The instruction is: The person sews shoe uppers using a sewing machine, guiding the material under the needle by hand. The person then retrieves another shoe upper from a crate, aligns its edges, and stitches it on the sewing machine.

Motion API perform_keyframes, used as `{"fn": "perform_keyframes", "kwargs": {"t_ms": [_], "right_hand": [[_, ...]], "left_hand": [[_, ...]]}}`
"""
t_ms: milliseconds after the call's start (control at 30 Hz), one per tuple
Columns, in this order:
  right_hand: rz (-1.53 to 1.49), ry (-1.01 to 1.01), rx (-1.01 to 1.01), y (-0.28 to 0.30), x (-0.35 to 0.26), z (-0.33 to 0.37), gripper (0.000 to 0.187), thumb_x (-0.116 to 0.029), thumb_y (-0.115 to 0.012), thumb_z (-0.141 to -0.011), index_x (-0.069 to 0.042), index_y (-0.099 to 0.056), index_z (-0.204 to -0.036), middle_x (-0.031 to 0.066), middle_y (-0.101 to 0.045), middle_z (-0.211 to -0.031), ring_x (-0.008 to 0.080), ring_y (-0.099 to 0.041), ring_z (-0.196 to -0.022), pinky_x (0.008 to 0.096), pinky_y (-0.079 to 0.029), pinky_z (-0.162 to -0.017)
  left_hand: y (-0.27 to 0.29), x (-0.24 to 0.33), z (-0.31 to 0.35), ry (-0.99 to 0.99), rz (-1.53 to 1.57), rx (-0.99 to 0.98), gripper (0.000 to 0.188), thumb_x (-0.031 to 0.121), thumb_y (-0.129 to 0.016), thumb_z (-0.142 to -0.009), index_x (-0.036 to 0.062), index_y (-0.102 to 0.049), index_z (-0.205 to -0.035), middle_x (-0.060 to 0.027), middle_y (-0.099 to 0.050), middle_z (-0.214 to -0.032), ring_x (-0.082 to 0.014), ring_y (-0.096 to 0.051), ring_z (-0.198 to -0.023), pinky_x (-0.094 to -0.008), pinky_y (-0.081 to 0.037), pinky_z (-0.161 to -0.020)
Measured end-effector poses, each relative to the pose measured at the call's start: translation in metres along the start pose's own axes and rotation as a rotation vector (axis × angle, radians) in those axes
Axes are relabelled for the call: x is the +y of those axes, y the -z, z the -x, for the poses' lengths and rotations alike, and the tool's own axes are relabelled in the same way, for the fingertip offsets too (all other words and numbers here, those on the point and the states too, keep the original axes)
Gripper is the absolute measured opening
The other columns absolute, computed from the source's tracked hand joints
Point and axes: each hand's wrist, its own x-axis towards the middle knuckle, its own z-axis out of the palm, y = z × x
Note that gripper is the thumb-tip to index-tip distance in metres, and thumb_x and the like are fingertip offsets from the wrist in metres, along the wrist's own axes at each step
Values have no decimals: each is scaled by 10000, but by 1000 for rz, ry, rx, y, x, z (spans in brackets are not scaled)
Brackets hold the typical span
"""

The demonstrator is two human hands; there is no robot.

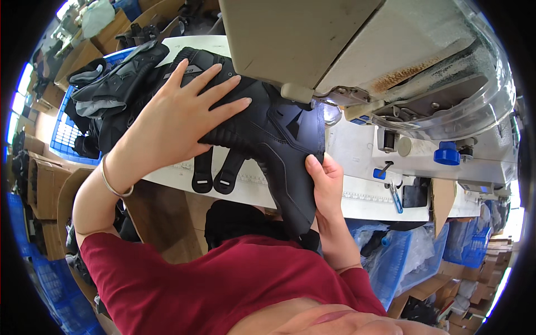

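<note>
A black boot upper (290,173) with ribbed and panelled parts lies across the white sewing table (251,190). Its far right edge sits under the head of a sewing machine (290,39), lit by a small lamp. My left hand (184,109) rests flat on the upper with spread fingers, left of the machine head. Along the upper's right edge, my right hand (326,181) pinches the material, thumb on top and fingers underneath. Two black straps (226,176) with slotted ends hang toward me from the table. The needle area is mostly hidden by the machine head.
More black and grey uppers (120,78) pile up at left, by a blue basket (67,134). Blue-handled snips (396,198) and a dark flat device (415,196) lie right on the table. Below stands a blue crate (391,257) with plastic bags; cardboard boxes (50,187) line the left.
</note>
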Motion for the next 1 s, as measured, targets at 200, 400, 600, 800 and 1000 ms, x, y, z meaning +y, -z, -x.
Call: {"fn": "perform_keyframes", "kwargs": {"t_ms": [200, 400, 600, 800, 1000], "right_hand": [[-54, -3, 48, -13, -1, -17, 197, -116, -542, -958, 44, -612, -1052, 36, -649, -916, 56, -586, -753, 200, -477, -658], [-179, 45, 47, -27, -9, -29, 206, -129, -506, -969, 31, -600, -1058, 82, -670, -930, 109, -644, -774, 232, -527, -684], [-303, -97, 45, -26, -18, -20, 201, -113, -507, -962, 13, -584, -1099, 31, -639, -997, 69, -594, -875, 200, -475, -748], [-141, -85, 90, -32, -21, -2, 202, -149, -480, -979, -22, -574, -1105, -43, -562, -912, 2, -497, -787, 169, -418, -682], [-148, 0, -36, -4, 3, 0, 359, -306, -439, -1010, -5, -547, -1171, -32, -549, -909, 29, -477, -778, 186, -380, -676]], "left_hand": [[-8, -33, -26, -77, 83, -36, 729, 281, -796, -660, 232, -511, -1329, -17, -518, -1321, -205, -418, -1303, -504, -281, -1101], [-2, -55, -56, -10, 276, -186, 614, 228, -786, -661, 211, -587, -1241, -6, -583, -1224, -191, -509, -1191, -503, -285, -1097], [-7, -68, -82, 50, 249, -344, 554, 257, -816, -625, 181, -639, -1144, -24, -630, -1104, -243, -529, -1131, -419, -334, -1059], [-61, -56, -65, -45, -30, 296, 605, 350, -827, -612, 195, -618, -1158, 5, -596, -1164, -203, -493, -1186, -411, -354, -1054], [-87, -32, -49, 21, -273, 418, 697, 405, -798, -601, 198, -543, -1216, 26, -581, -1182, -195, -500, -1196, -398, -388, -1026]]}}
